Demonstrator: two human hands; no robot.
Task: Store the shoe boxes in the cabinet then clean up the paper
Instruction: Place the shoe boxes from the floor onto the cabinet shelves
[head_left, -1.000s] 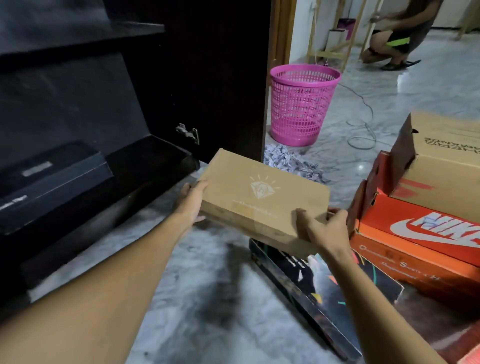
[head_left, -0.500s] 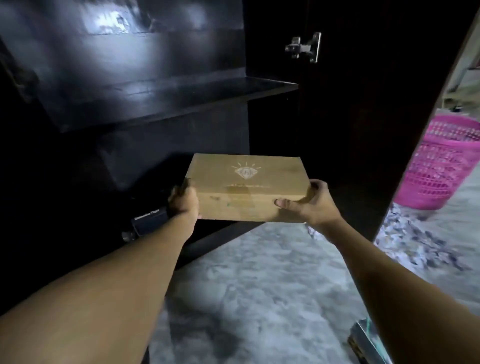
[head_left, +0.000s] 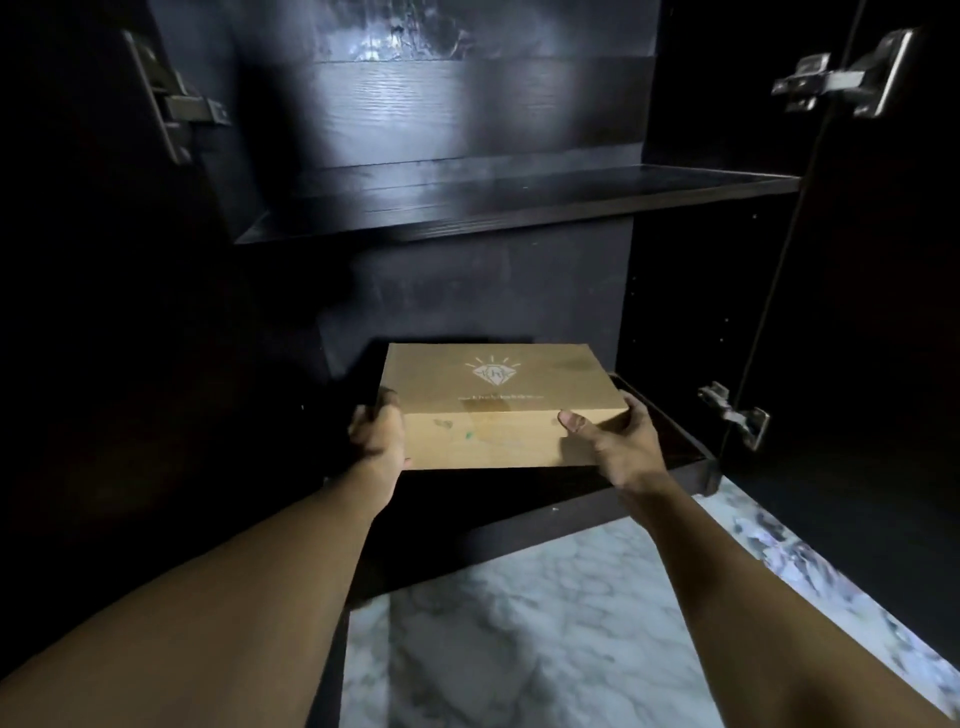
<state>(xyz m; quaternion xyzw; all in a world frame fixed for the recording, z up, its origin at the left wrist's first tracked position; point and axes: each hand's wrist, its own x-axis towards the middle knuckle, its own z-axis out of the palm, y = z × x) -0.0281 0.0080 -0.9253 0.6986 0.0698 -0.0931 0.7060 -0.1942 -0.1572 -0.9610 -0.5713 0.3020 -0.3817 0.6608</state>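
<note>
Inside the cabinet (head_left: 467, 202), the shoe box (head_left: 498, 410) now sits deeper than before.

A single head-worn wide-angle camera is looking forward and slightly down into an open dark cabinet (head_left: 467, 291), from close range. The person's two forearms are reaching away from the lens toward the frame's centre, where the left hand (head_left: 376, 441) and right hand (head_left: 621, 444) are closing their grip on the ends of a brown shoe box (head_left: 498, 410). Above the grip, a shelf (head_left: 519, 205) is spanning the view; hinges (head_left: 841, 78) are showing at the upper corners. Below the grip, marble floor (head_left: 519, 623) is filling the lower middle. No second view is sharing the scene.
</note>
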